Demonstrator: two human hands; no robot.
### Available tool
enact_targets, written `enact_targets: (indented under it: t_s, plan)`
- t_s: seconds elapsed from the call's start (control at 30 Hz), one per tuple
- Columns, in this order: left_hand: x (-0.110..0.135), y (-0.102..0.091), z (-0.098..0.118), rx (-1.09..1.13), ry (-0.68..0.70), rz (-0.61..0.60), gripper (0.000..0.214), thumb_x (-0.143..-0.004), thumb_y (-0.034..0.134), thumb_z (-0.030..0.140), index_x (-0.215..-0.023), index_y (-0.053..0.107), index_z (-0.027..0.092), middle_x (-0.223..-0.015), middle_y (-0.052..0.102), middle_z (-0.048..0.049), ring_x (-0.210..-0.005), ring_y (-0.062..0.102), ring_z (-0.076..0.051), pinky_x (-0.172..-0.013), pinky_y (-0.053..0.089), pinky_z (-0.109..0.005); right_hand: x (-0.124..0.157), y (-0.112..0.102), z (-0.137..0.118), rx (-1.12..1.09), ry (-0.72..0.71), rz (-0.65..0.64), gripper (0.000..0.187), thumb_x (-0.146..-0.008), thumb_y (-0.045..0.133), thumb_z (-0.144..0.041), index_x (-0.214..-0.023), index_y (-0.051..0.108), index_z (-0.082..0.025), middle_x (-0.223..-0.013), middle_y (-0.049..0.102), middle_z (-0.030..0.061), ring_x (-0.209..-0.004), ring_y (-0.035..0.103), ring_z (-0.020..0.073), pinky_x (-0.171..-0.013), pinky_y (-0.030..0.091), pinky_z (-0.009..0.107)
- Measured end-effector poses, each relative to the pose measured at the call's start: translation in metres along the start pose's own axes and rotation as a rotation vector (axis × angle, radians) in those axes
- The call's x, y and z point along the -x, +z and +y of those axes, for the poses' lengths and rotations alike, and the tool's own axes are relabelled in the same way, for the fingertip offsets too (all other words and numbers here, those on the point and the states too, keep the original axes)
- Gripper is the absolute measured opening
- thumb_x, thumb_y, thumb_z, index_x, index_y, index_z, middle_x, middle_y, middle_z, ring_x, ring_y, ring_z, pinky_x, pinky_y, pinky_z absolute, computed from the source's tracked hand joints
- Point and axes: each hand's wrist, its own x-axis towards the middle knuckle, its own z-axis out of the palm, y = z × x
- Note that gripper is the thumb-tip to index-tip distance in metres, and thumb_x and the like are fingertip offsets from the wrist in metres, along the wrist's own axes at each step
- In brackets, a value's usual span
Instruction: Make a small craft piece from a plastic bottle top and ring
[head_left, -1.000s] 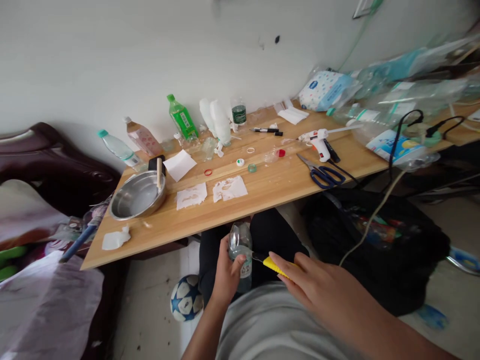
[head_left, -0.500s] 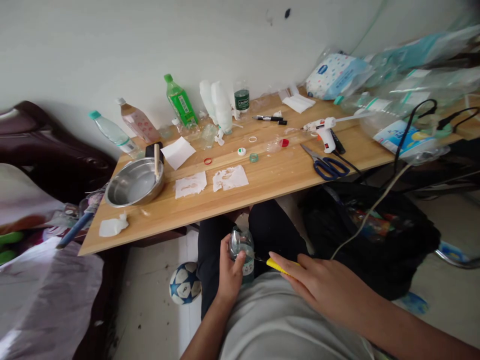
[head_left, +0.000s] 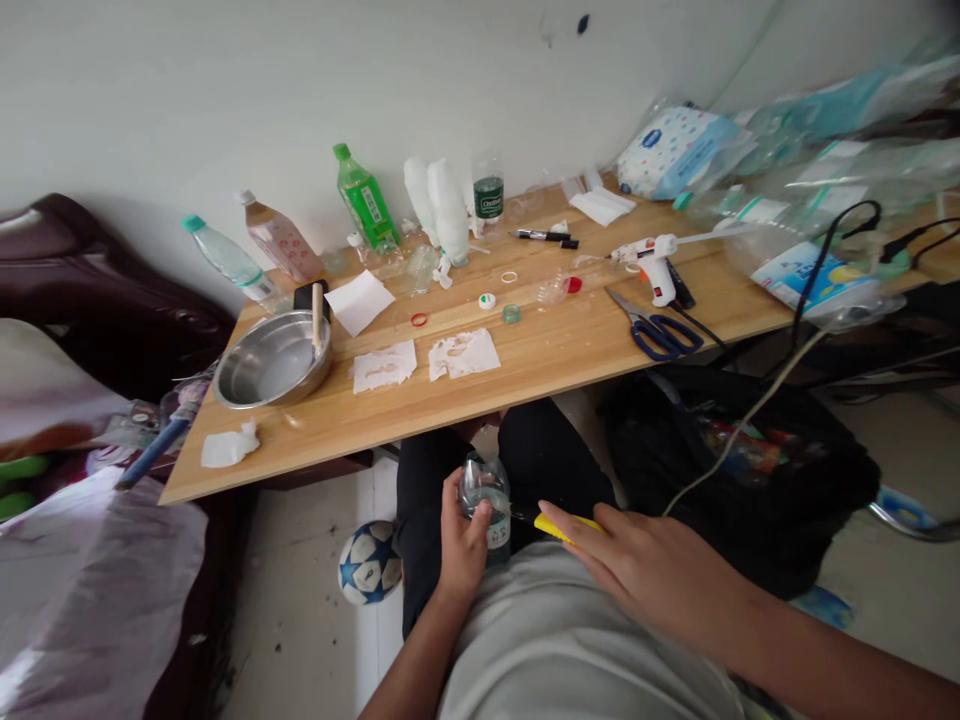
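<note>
A wooden surface [head_left: 555,366], smooth and streaked with pale grain, stretches before you. Below its right half slumps a wrinkled black bag [head_left: 757,535]; at the surface's left end sits a round, shiny metal basin [head_left: 247,382]. A white ball [head_left: 369,562] patterned with blue stars rests lower left. On your side of the front edge, at lap height, is a clear plastic bottle [head_left: 480,485], glossy and curved; your left hand [head_left: 461,550] holds it, fingers [head_left: 451,492] wrapped around its wall. Scissors [head_left: 656,335] with looped dark-blue handles lie partly spread near a white plastic glue gun [head_left: 652,265]. Your right hand [head_left: 626,560] keeps its fingers closed on a yellow-handled cutter [head_left: 555,524], the slim blade pointing at the bottle's side; whether the tip touches is too small to tell. Two ragged paper sheets [head_left: 463,357], a round green-and-white cap [head_left: 487,301] and a thin red ring [head_left: 418,320] lie on the wood.
</note>
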Motion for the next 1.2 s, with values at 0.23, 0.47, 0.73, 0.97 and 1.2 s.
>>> enact_targets:
  t_s: [0.23, 0.47, 0.73, 0.97, 1.2]
  plan:
    - [-0.004, -0.001, -0.001, 0.017, -0.037, -0.038, 0.046, -0.087, 0.064, 0.050, -0.121, 0.053, 0.022, -0.108, 0.069, -0.0068, -0.098, 0.064, -0.022, -0.090, 0.049, -0.036, -0.002, -0.002, 0.003, -0.036, -0.009, -0.005, 0.053, -0.097, 0.054, -0.030, -0.149, 0.042, -0.036, -0.079, 0.066, 0.0008, -0.060, 0.068, 0.0192, -0.049, 0.037, 0.027]
    - [-0.015, -0.023, -0.019, 0.046, -0.164, -0.210, 0.066, -0.078, 0.069, 0.063, -0.127, 0.055, 0.020, -0.118, 0.068, -0.0110, -0.108, 0.064, -0.027, -0.096, 0.049, -0.040, -0.017, 0.003, 0.018, -0.174, 0.092, 0.006, 0.045, -0.100, 0.047, -0.030, -0.145, 0.050, -0.031, -0.080, 0.071, 0.0013, -0.063, 0.072, 0.0211, -0.052, 0.048, 0.028]
    - [0.000, -0.020, -0.021, 0.078, -0.264, -0.279, 0.073, -0.075, 0.080, 0.042, -0.138, 0.050, 0.021, -0.135, 0.063, -0.0125, -0.123, 0.059, -0.029, -0.108, 0.044, -0.043, -0.004, 0.021, 0.022, -0.456, 0.161, 0.123, 0.043, -0.099, 0.046, -0.028, -0.141, 0.055, -0.031, -0.100, 0.079, 0.0040, -0.077, 0.076, 0.0199, -0.070, 0.059, 0.030]
    - [-0.003, -0.020, -0.024, 0.084, -0.267, -0.296, 0.076, -0.072, 0.083, 0.042, -0.138, 0.053, 0.019, -0.137, 0.061, -0.0154, -0.126, 0.058, -0.031, -0.112, 0.040, -0.048, 0.002, 0.029, 0.027, -0.506, 0.169, 0.103, 0.044, -0.098, 0.046, -0.028, -0.141, 0.056, -0.032, -0.106, 0.079, 0.0042, -0.082, 0.077, 0.0229, -0.069, 0.061, 0.033]
    - [-0.001, -0.017, -0.026, 0.081, -0.266, -0.313, 0.080, -0.071, 0.083, 0.043, -0.139, 0.051, 0.016, -0.140, 0.060, -0.0173, -0.128, 0.056, -0.032, -0.114, 0.037, -0.050, 0.007, 0.041, 0.029, -0.385, 0.205, 0.127, 0.037, -0.096, 0.049, -0.028, -0.131, 0.063, -0.029, -0.087, 0.080, 0.0031, -0.064, 0.074, 0.0201, -0.057, 0.054, 0.027]
